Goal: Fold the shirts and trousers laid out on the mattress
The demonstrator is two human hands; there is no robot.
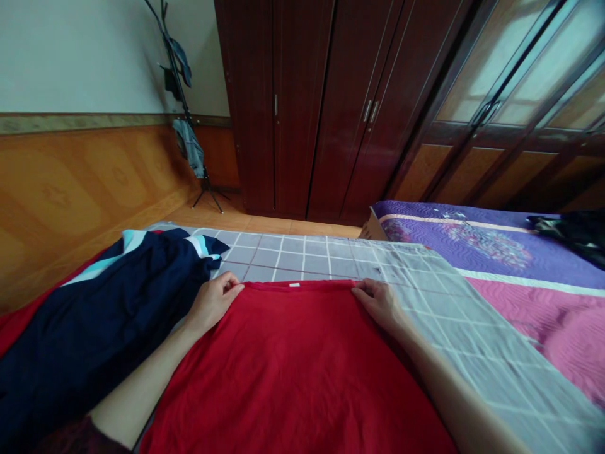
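A red shirt [297,359] is spread out in front of me, its top edge stretched nearly straight and a small white label [294,285] at the middle of that edge. My left hand [218,299] pinches the upper left corner of the shirt. At the upper right corner, my right hand [378,302] grips the cloth between thumb and fingers. The lower part of the shirt runs out of the bottom of the view. Beside my left forearm lies a navy garment [118,315] with white and light blue bands.
Under the clothes is a grey checked bedsheet [302,252]. More red cloth [19,328] shows beneath the navy garment. A purple and pink bed cover [520,252] lies to the right, with dark cloth [574,233] on it. Behind stand a dark red wardrobe [302,113] and a coat stand [182,94].
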